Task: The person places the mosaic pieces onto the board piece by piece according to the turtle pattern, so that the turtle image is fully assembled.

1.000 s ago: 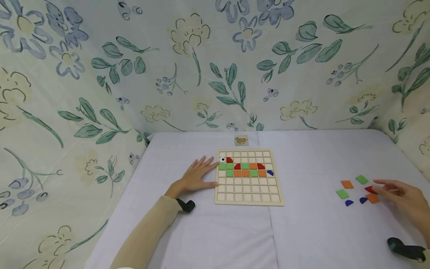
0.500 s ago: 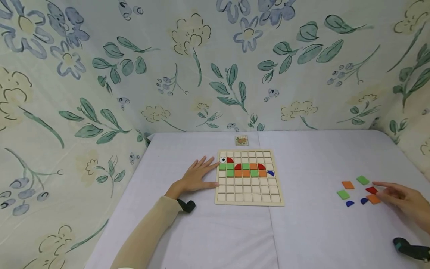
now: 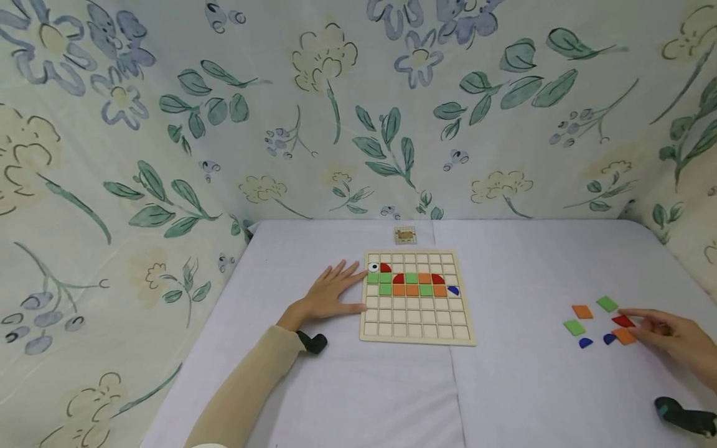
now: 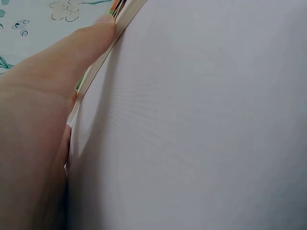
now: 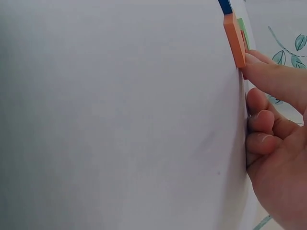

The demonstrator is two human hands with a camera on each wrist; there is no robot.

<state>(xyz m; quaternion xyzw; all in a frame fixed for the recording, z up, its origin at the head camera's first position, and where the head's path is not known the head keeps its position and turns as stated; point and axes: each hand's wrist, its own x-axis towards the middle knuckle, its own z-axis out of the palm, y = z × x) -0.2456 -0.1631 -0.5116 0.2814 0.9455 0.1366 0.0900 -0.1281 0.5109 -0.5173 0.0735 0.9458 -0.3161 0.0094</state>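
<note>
Bearing coloured tiles, the gridded board is touched by the splayed left hand; any grasp by the right hand is unclear.

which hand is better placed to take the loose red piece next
Likely the right: the right hand is beside the loose red piece, while the left hand rests against the board, well away.

1. Head view: soft, even, slightly dim light; print on the small card blurs.
2. Left wrist view: shadow runs alongside the board.
3. Right wrist view: left edge dark; soft shadow beside the right hand.
</note>
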